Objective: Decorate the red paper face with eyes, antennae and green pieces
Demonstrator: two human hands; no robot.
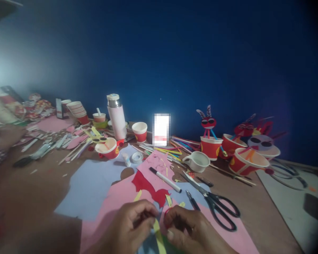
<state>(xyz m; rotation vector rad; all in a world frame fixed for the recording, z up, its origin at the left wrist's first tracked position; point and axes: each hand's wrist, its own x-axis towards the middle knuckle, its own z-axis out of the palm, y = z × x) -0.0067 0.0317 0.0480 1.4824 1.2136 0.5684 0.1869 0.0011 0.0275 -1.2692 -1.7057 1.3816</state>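
My left hand [134, 225] is closed in a pinch at the upper end of a yellow paper strip [159, 238], which hangs down towards the bottom edge. Close beside it, my right hand [185, 224] has its fingers curled and pressed together. A bit of red shows at its fingertips, but what it holds is mostly hidden. Under both hands lie pink sheets [116, 197], with red cut-out paper [151, 188] just beyond. A black-handled pair of scissors [212, 201] and a dark pen [192, 200] lie right of my right hand. Farther up rests a white marker with black ends [165, 180].
Pale blue paper [82, 185] lies to the left. Behind stand a white flask [117, 120], a red paper cup [139, 132] and a grey mug [198, 161]. Decorated cups [211, 148] line the right back. Paper scraps cover the left, near another person's arm [5, 144].
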